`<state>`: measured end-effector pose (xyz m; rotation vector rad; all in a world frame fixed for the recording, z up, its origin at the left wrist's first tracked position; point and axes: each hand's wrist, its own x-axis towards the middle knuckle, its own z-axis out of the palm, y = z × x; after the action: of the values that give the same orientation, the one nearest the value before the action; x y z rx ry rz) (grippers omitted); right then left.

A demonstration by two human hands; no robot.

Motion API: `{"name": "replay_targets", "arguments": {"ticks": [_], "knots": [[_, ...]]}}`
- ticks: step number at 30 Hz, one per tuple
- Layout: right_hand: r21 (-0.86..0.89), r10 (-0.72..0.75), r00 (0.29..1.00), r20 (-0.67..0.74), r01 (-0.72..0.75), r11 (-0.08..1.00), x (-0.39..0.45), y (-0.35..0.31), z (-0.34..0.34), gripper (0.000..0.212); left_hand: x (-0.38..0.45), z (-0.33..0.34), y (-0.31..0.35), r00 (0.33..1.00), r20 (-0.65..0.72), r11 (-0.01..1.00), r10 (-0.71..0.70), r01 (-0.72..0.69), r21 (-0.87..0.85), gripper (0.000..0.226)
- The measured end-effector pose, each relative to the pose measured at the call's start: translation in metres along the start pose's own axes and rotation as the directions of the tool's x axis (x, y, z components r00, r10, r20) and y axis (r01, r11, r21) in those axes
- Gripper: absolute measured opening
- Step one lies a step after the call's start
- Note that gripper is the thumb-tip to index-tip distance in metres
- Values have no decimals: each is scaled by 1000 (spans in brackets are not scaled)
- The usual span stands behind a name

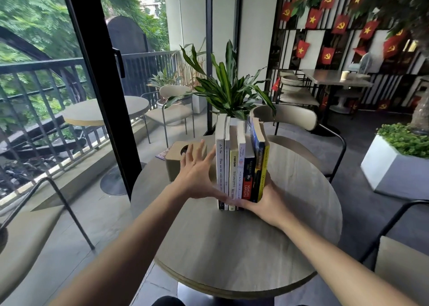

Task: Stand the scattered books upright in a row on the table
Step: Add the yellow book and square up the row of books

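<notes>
The row of books (241, 166) is standing upright near the middle of the round table (243, 247), spines facing the near edge. I count about 7 spines — the 2 white ones on the left and the yellow one on the right being the clearest. The right-hand 2 or 3 are leaning slightly, their tops tipping to the right, while the left ones are sitting straight. No book is lying flat anywhere on the table that I can see, so the task is looking close to done; what is left, by my reading, is squaring the row and letting go without it toppling.

The left hand (197, 173) is spreading wide open, fingers fanned, with its thumb side pressing flat against the outer white book (220, 164) on the left end. The right hand (267, 201) is cupping the low right end of the row, palm against the yellow book (263, 173) and fingers curling along the bottoms of the spines at the near side. Neither hand is closing around a single book — together they are squeezing the row between them.

Just left of the row, beyond the left hand, a tan box with a round hole (185, 159) is sitting on the table. Behind the books a leafy potted plant (229, 90) is rising, and a chair (292, 120) is standing at the far right side.
</notes>
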<state>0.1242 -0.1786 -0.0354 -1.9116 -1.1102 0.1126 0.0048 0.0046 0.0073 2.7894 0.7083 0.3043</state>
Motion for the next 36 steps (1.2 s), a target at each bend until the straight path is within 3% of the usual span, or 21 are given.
{"name": "replay_targets", "arguments": {"ticks": [8, 17, 26, 30, 36], "knots": [[44, 27, 999, -39, -25, 999, -3, 13, 8, 102, 20, 0, -12, 994, 105, 998, 12, -18, 59, 154], [56, 43, 999, -22, -42, 998, -4, 15, 10, 115, 8, 6, -5, 995, -38, 993, 96, -93, 68, 132], [52, 103, 995, 11, -103, 993, -5, 18, 9, 121, -14, 3, 4, 978, -196, 987, 72, -98, -127, 109], [47, 70, 994, 87, -75, 996, -7, 19, 5, 110, -20, 9, 5, 978, -202, 993, 54, -74, -92, 114], [-103, 160, 964, 211, -141, 985, -16, 30, -12, 60, -18, 21, 9, 981, -179, 997, 75, -74, 11, 119]]}}
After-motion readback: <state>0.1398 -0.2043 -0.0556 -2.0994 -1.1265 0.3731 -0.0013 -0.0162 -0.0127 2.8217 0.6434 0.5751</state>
